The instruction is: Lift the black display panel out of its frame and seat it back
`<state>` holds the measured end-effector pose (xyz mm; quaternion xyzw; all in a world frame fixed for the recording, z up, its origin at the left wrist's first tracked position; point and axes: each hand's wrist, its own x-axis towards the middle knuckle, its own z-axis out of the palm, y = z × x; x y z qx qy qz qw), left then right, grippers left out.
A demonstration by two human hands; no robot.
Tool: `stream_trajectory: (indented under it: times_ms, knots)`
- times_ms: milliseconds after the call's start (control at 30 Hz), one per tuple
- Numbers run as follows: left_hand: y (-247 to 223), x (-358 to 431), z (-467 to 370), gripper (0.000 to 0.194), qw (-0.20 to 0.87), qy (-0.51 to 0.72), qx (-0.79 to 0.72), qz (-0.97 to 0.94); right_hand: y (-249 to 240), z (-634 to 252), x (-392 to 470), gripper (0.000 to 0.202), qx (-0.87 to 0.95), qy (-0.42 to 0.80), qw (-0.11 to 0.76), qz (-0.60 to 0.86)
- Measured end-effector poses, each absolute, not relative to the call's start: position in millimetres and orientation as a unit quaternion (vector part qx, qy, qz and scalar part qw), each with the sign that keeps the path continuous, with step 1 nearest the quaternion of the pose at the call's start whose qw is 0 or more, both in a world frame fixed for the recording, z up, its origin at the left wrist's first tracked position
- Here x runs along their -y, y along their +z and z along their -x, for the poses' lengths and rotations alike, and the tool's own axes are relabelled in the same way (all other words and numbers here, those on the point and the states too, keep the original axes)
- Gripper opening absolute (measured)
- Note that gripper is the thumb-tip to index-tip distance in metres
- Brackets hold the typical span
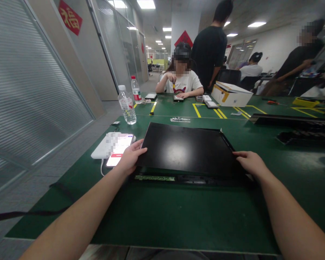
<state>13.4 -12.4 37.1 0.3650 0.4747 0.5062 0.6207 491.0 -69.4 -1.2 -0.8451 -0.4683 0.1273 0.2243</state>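
Observation:
A glossy black panel (186, 148) is held slightly raised and tilted over a black frame (213, 180) that lies on the green table (178, 213). Along the frame's near side a green circuit strip (155, 178) shows. My left hand (132, 154) grips the panel's left edge, thumb on top and fingers behind it. At the right edge, my right hand (249, 162) pinches the panel or the frame side there; which of the two is unclear, as its fingertips are partly hidden.
A lit phone (120, 150) and a white device (100, 150) with a cable lie left of the panel. Beyond stand two bottles (128, 108) (136, 90). Dark metal strips (300, 126) lie right, a white box (231, 94) behind. Across the table a person (182, 79) handles a small device.

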Motion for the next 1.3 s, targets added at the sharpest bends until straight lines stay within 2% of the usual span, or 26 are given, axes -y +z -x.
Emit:
stream_trajectory:
  times_ms: [133,300,500,700,1300]
  knots:
    - [38,12,-11,0.063,0.626,0.498,-0.467,-0.377,0,-490,71,0.047,0.423,0.198,0.278,0.839]
    - [37,9,-7,0.058,0.618,0.499,-0.452,-0.406,-1,-489,71,0.044,0.401,0.212,0.333,0.827]
    - [26,1,1,0.059,0.549,0.495,-0.465,-0.487,-4,-489,72,0.044,0.381,0.226,0.363,0.820]
    - [13,-5,6,0.055,0.441,0.455,-0.542,-0.551,2,-484,73,0.047,0.372,0.245,0.348,0.825]
    - [-1,-13,5,0.045,0.378,0.400,-0.580,-0.601,14,-480,73,0.046,0.360,0.266,0.336,0.829]
